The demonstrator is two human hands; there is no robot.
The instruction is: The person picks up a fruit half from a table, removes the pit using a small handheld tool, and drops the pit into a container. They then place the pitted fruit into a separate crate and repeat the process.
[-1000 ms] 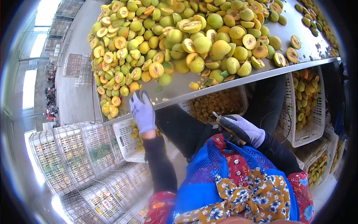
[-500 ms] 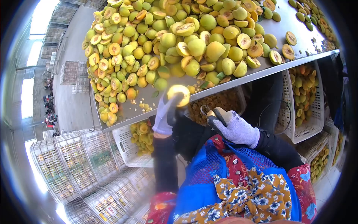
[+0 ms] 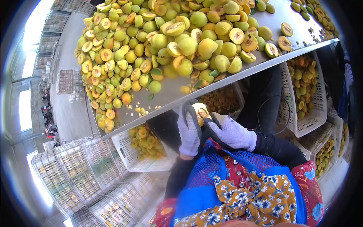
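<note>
My left hand [image 3: 189, 130], in a lilac glove with dark palm, is closed round a peach half [image 3: 197, 109], its pale cut face turned up. My right hand [image 3: 233, 133], gloved alike, grips a pitting tool with a thin metal loop [image 3: 203, 113]. The loop lies against the cut face of the peach half; the handle is mostly hidden by my fingers. Both hands are close together in front of my body, just below the table edge. Beyond them, a large heap of yellow-green peach halves [image 3: 166, 39] covers much of the metal table [image 3: 170, 90].
Under the table stand crates of peach halves, one at the left [image 3: 126, 155] and one at the right [image 3: 321, 102]. Another crate [image 3: 238, 100] below my hands holds brownish pieces. Stacked wire-bound crates [image 3: 72, 170] stand at lower left. Another person's gloved hand [image 3: 348, 73] shows at far right.
My left hand has come back from the table edge with the peach half, down and right to my right hand. The tool's loop now meets the cut face.
</note>
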